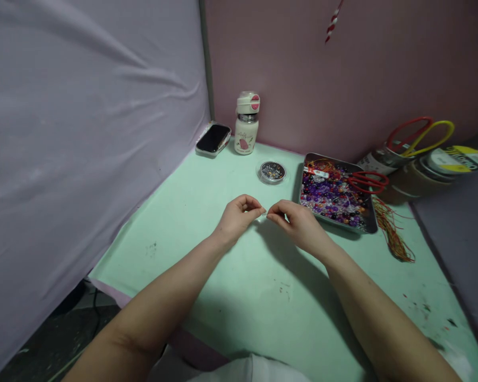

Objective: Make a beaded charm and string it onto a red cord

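Note:
Over the middle of the pale green table, my left hand (241, 215) pinches thumb and forefinger on a tiny clear item (264, 213), too small to name. Facing it from the right, my right hand (292, 218) is also pinched, its fingertips at the other end of that item. Whether a thread runs between the fingers cannot be made out. Just beyond the hands lies a round clear case (272, 172) with dark, speckled contents. A metal tray (344, 225) of purple, clear, red and black beads stands to the right of my right hand.
Red-handled scissors (368, 182) lie across the tray. Behind are jars, one (382, 157) holding red and yellow handles. A bundle of coloured cords (396, 233) lies at right. A bottle (246, 124) and a phone (213, 139) stand at the back left. Cloth walls (103, 106) enclose the table (175, 223).

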Motion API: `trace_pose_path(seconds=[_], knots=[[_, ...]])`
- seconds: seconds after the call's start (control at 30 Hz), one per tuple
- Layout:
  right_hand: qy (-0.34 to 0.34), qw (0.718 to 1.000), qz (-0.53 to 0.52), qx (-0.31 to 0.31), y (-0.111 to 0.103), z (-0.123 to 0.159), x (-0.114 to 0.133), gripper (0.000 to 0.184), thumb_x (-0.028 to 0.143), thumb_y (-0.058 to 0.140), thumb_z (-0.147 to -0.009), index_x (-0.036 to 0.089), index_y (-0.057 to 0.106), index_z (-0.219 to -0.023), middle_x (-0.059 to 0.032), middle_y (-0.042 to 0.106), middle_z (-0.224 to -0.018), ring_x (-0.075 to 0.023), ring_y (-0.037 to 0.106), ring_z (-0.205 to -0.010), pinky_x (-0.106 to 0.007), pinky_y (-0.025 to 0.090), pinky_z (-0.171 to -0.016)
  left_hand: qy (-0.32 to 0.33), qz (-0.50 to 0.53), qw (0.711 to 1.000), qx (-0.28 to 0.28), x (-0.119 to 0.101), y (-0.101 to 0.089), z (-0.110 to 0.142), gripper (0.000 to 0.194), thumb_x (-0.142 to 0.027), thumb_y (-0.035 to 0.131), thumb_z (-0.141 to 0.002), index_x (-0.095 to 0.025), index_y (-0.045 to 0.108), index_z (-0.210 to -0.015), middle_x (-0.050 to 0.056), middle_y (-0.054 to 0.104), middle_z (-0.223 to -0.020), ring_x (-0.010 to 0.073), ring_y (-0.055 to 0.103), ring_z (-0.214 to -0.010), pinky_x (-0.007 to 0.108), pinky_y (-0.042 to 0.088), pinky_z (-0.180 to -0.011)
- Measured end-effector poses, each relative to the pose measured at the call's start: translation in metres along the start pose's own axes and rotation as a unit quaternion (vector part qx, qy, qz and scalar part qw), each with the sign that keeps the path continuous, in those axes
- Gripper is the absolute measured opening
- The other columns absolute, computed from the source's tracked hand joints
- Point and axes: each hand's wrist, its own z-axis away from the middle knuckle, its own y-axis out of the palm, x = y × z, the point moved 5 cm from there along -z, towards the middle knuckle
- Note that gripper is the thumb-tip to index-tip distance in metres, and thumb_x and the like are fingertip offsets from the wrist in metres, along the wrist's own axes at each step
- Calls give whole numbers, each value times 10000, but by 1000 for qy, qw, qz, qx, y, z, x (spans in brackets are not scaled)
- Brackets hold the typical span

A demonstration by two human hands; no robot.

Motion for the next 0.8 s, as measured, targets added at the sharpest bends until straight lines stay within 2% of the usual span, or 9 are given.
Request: trace_pose_path(seconds=[0.1,0.2,0.33,0.5,0.63,0.8], knots=[[24,997,-64,-19,-2,-2,-6,115,290,517,-876,217,606,-870,-48,639,-860,-184,575,-786,-324,431,-715,51,-54,997,5,-7,1,2,136,-240,692,-699,-169,582,-734,11,620,-768,123,560,-762,278,434,-724],[67,984,-163,-19,2,-4,-15,185,320,480,-891,221,600,-991,-52,656,-938,-188,609,-844,-349,465,-768,68,-81,994,17,-10,5,4,117,-238,671,-713,-169,578,-723,12,615,-766,129,560,-767,266,434,-696],[106,962,-251,29,14,-4,-20,159,339,559,-836,208,615,-907,-31,653,-857,-165,610,-757,-335,488,-730,82,-101,991,24,-12,7,5,86,-222,643,-727,-169,574,-725,-1,606,-752,112,559,-713,253,435,-667],[150,934,-324,1,16,-3,-20,196,342,671,-752,205,573,-853,-2,626,-740,-144,601,-688,-307,479,-677,139,-132,981,0,-15,6,7,17,-165,595,-746,-179,586,-744,-1,613,-761,117,577,-732,258,459,-690],[158,917,-365,-10,17,-2,-17,233,339,712,-719,200,563,-832,1,623,-754,-137,607,-692,-308,490,-687,194,-179,964,-25,-21,6,14,70,-140,559,-768,-192,601,-748,4,636,-772,128,591,-763,283,480,-757],[165,906,-390,-11,18,0,-13,227,358,703,-731,202,566,-820,-3,633,-739,-143,625,-689,-328,506,-707,249,-213,944,-41,-26,6,20,116,-114,516,-792,-199,591,-763,18,635,-795,137,594,-776,285,487,-756]])
